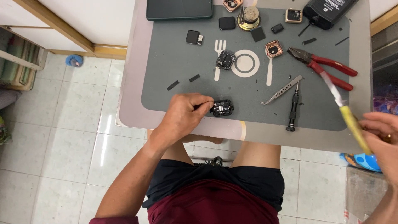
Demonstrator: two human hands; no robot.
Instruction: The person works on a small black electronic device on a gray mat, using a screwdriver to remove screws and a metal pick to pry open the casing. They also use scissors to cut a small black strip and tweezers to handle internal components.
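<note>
The small black opened smartwatch body, pinched by the closed left fingers near the surface's front edge, could be knocked floorward if jolted by the yellow-handled tool gripped in the right hand.

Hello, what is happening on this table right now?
A seated person is working on small electronic parts over a grey mat. The left hand pinches a small black square device case at the mat's near edge. The right hand holds a thin tool with a yellow handle up at the right side, blurred. Red-handled pliers, tweezers, a small black screwdriver and more cases lie unheld on the mat.
</note>
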